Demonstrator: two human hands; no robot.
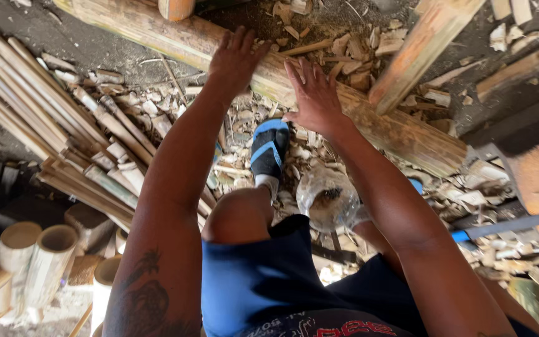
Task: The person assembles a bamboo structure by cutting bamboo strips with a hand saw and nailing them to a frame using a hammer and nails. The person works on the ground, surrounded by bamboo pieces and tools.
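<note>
Looking down, I've got both hands flat on the long bamboo pole (400, 134) that lies slantwise across the ground. My left hand (237, 59) is spread open on its upper stretch, my right hand (315, 93) open just beside it, fingers splayed, palms pressing, gripping nothing. One blue sandal (269, 148) sits just below the pole among wood chips (350, 56). Split bamboo strips (45, 118) are stacked off left, with cut bamboo tubes (48, 259) standing near my left knee.
</note>
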